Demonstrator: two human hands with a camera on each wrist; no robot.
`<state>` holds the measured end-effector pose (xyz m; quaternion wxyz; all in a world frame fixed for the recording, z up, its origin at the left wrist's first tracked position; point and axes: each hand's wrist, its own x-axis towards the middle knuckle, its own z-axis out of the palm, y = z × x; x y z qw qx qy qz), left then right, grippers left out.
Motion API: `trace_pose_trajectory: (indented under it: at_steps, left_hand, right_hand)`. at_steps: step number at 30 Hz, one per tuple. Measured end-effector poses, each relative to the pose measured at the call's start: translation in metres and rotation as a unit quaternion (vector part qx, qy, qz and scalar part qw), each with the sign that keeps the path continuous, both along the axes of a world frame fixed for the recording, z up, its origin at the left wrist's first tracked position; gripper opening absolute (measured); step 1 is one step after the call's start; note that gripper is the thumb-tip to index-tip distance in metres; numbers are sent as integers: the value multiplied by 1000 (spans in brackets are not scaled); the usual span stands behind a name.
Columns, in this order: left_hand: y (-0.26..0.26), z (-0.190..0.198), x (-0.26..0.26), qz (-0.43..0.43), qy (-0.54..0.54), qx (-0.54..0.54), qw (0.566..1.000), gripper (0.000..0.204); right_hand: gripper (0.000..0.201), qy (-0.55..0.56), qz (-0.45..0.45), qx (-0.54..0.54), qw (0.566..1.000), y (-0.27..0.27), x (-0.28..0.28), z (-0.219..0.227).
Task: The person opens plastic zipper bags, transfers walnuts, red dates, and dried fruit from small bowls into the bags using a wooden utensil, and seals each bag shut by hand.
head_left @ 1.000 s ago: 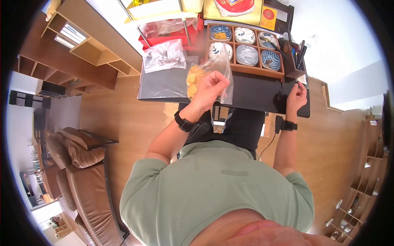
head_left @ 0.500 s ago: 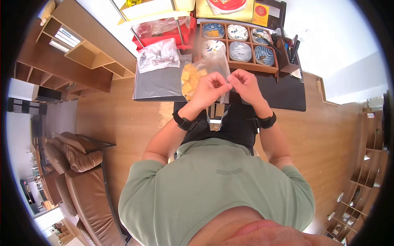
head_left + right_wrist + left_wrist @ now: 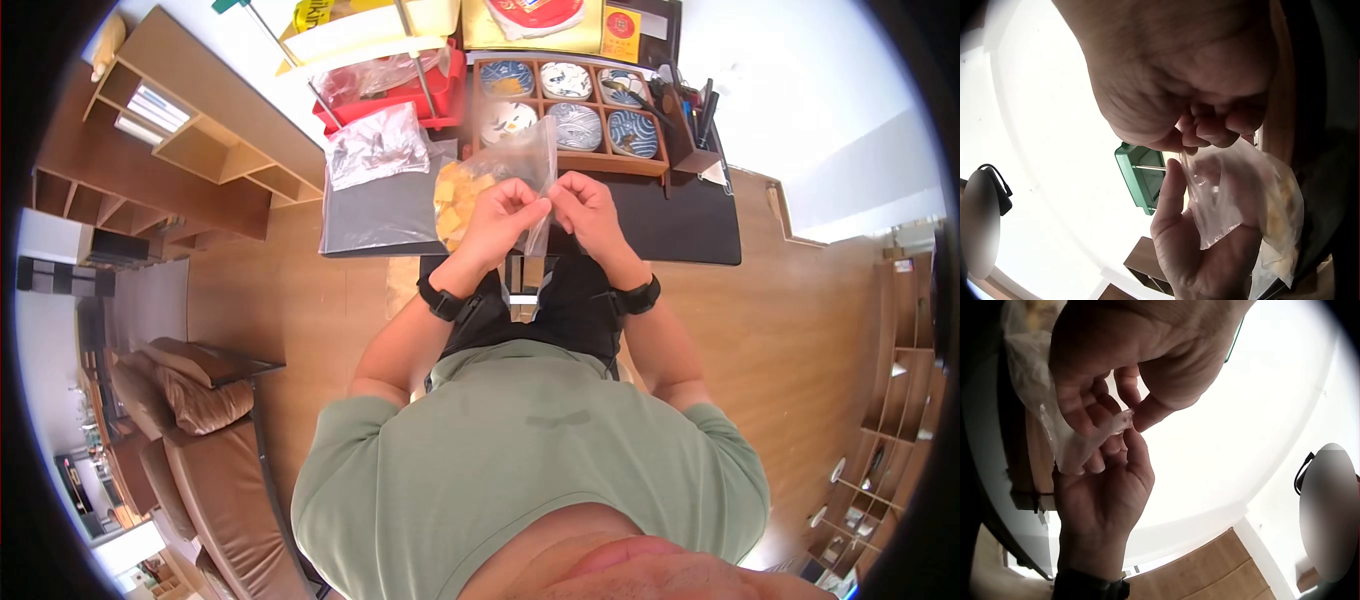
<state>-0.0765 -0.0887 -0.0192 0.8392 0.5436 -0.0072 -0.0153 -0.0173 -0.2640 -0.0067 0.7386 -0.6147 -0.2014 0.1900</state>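
Observation:
A clear plastic bag (image 3: pixel 522 155) with yellow-orange chunks (image 3: pixel 452 205) inside stands over the front of the black table. My left hand (image 3: pixel 495 222) pinches the bag's edge between thumb and index finger. Right beside it, my right hand (image 3: pixel 592 215) pinches the same edge, fingertips close to the left ones. In the left wrist view the bag's edge (image 3: pixel 1109 432) runs between the fingers of both hands. From the right wrist, the plastic (image 3: pixel 1216 206) drapes in front of the left palm (image 3: pixel 1219 262), below the right hand's curled fingers.
Behind the bag sits a wooden divided box (image 3: pixel 590 160) with several patterned bowls. A pen holder (image 3: pixel 692 150) stands to its right. Back left are a red tray (image 3: pixel 440 100) under a shelf and a crumpled silvery bag (image 3: pixel 378 148). A clear sheet (image 3: pixel 375 215) covers the table's left part.
My right hand has come from the table's right side to the bag's edge beside my left hand. The left hand keeps its pinch on the bag.

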Motion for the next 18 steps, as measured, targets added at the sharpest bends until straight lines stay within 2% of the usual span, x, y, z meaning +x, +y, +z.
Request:
trace_pose_trajectory:
  at_steps: [8, 10, 11, 13, 14, 16, 18]
  left_hand:
    - [-2, 8, -3, 22, -19, 62, 998, 18]
    - [2, 10, -6, 44, -40, 103, 993, 20]
    - [4, 12, -7, 41, -42, 104, 993, 20]
    - [9, 21, -12, 107, -98, 117, 982, 22]
    - [12, 31, -16, 105, -99, 118, 982, 22]
    - [19, 59, -27, 221, -198, 163, 941, 22]
    - [21, 100, -49, 304, -261, 152, 904, 20]
  right_hand:
    - [16, 10, -38, 3, 999, -16, 10, -20]
    - [16, -95, -80, -63, 990, -22, 19, -41]
    - [16, -96, -83, -61, 990, -23, 22, -48]
    - [16, -144, -128, -93, 977, -27, 27, -59]
    - [16, -145, -131, -92, 976, -30, 29, -60]
    - [17, -166, -153, -158, 961, -36, 31, -61]
    - [18, -162, -159, -167, 960, -40, 33, -62]
